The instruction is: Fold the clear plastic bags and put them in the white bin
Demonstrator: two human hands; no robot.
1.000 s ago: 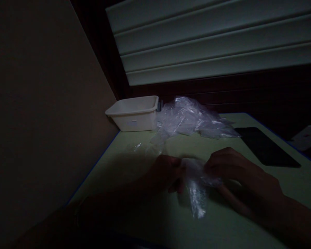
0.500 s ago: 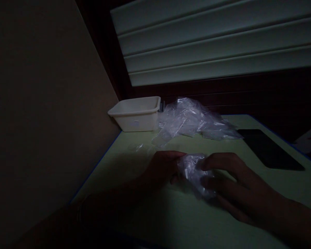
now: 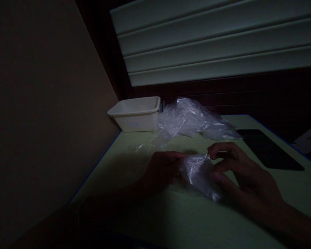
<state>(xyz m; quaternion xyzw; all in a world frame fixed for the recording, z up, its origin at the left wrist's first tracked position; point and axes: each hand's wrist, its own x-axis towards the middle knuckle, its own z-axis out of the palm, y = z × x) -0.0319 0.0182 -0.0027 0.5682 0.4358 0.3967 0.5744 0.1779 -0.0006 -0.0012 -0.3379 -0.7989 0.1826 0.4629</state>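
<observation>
A crumpled clear plastic bag point(image 3: 199, 173) is between my hands, above the table. My left hand point(image 3: 162, 171) is closed on the bag's left side, its fingers partly lost in shadow. On the other side, my right hand point(image 3: 243, 176) has bent fingers at the bag's upper right corner, gripping its edge, with another finger against its right side. Dim light hides what the bag contains, if anything.
Behind the hands lies a heap of clear plastic bags point(image 3: 194, 119), beside a white plastic bin point(image 3: 137, 121). A dark phone-like slab point(image 3: 272, 150) rests at the right of the pale green table point(image 3: 114, 152). A small clear scrap point(image 3: 138, 148) lies left of centre.
My right hand has drawn back from the bag's face to its right edge, its fingers now higher. The bag looks more spread out, and its lower end reaches further right.
</observation>
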